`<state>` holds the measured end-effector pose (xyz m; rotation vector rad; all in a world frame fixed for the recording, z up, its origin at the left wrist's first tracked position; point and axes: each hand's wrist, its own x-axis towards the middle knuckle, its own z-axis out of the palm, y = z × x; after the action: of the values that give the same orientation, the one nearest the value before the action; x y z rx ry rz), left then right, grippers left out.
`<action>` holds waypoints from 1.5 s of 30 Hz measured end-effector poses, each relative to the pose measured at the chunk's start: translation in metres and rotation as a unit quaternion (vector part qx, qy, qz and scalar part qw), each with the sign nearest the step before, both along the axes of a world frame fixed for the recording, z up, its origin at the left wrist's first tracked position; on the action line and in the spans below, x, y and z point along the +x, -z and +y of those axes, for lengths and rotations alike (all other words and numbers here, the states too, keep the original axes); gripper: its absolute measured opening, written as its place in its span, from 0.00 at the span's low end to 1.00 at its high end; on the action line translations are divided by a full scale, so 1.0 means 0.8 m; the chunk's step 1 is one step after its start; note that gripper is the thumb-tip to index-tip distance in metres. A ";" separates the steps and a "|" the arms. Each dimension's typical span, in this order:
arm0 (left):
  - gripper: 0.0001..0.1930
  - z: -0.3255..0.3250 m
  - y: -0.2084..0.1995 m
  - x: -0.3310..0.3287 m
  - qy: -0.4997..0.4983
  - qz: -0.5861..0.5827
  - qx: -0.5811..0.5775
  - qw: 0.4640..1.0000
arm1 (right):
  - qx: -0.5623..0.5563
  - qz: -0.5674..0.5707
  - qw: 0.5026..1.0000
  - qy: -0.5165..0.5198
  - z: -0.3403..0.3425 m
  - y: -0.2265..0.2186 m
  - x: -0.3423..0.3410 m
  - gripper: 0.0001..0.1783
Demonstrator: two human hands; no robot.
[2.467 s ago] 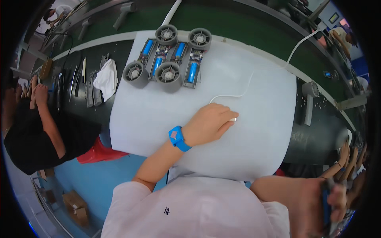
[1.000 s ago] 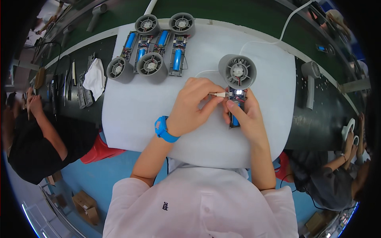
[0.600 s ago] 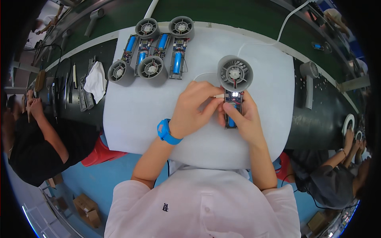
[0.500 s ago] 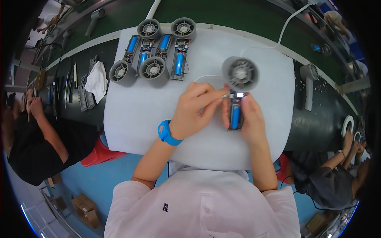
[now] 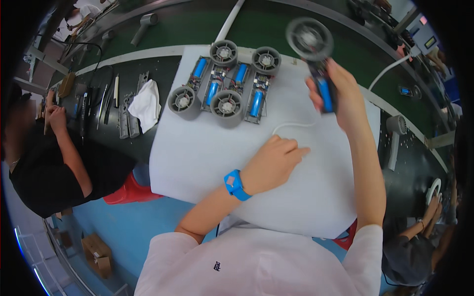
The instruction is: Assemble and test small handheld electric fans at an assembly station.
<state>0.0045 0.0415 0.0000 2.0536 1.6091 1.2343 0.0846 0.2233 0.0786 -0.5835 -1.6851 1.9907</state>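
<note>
My right hand [image 5: 348,91] is raised at the far right edge of the white mat. It grips the handle of a partly assembled handheld fan [image 5: 323,74], with a blue battery and a dark circuit board exposed; the fan is blurred by motion. My left hand [image 5: 276,165], wearing a blue wristband [image 5: 236,185], is closed low over the middle of the mat. A thin white cable [image 5: 296,124] runs into its fingers from behind; the cable's tip is hidden. Several similar opened fans [image 5: 227,106] lie together at the mat's far left, some heads facing opposite ways.
The white mat [image 5: 207,158] covers my work area. A green conveyor belt [image 5: 187,29] runs beyond it. Left are a white cloth [image 5: 144,106], grey handle shells [image 5: 129,118] and tools. Another fan [image 5: 395,138] lies right. Co-workers sit on both sides.
My right hand has lifted the fan away from my left hand, up and toward the far right. My left hand has moved slightly right and nearer me. The camera view has shifted.
</note>
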 end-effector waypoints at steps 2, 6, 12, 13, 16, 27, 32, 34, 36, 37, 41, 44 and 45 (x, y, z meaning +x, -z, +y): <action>0.15 0.001 -0.003 0.002 0.007 0.006 -0.002 1.000 | 0.017 -0.021 0.999 -0.026 0.031 -0.010 -0.066 0.18; 0.15 -0.003 -0.004 0.002 0.015 0.003 -0.019 1.000 | 0.043 -0.078 0.988 -0.123 0.083 -0.005 -0.222 0.11; 0.14 0.005 0.000 0.005 0.024 -0.021 -0.012 0.999 | 0.146 -0.165 0.975 -0.021 0.103 0.050 -0.389 0.15; 0.14 0.007 0.000 0.004 0.032 -0.021 -0.012 0.999 | 0.198 -0.187 0.962 -0.029 0.108 0.057 -0.396 0.16; 0.15 0.000 0.001 0.001 0.022 -0.016 -0.023 0.999 | 0.348 -0.189 0.918 0.007 0.078 0.053 -0.387 0.20; 0.18 -0.004 -0.025 0.007 -0.039 0.031 0.061 0.997 | 0.601 -0.172 0.699 0.347 0.003 0.011 0.121 0.05; 0.17 0.000 -0.062 -0.013 -0.136 0.057 0.084 0.985 | 0.570 -0.410 0.581 0.413 0.080 0.083 0.306 0.25; 0.17 0.003 -0.067 -0.029 -0.197 0.064 0.093 0.974 | 0.471 -0.425 0.682 0.365 0.078 0.083 0.320 0.33; 0.17 0.000 -0.072 -0.040 -0.221 0.062 0.101 0.968 | 0.365 -0.425 0.747 0.359 0.069 0.062 0.319 0.33; 0.17 -0.003 -0.072 -0.043 -0.220 0.062 0.100 0.968 | 0.255 -0.418 0.801 0.346 0.067 0.053 0.320 0.32; 0.14 -0.024 -0.066 -0.052 -0.270 0.052 0.079 0.958 | 0.052 -0.034 0.983 0.172 0.024 0.010 0.306 0.27; 0.18 -0.031 -0.070 -0.048 -0.265 0.042 0.057 0.962 | 0.050 0.009 0.996 0.072 -0.004 0.005 0.276 0.25; 0.22 -0.025 -0.078 -0.037 -0.228 0.020 0.065 0.971 | 0.039 -0.001 0.999 0.007 -0.011 0.000 0.266 0.24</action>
<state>-0.0248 0.0213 0.0624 1.8453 2.1559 1.4820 0.2976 0.2148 0.0789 -0.5682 -1.7468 1.9071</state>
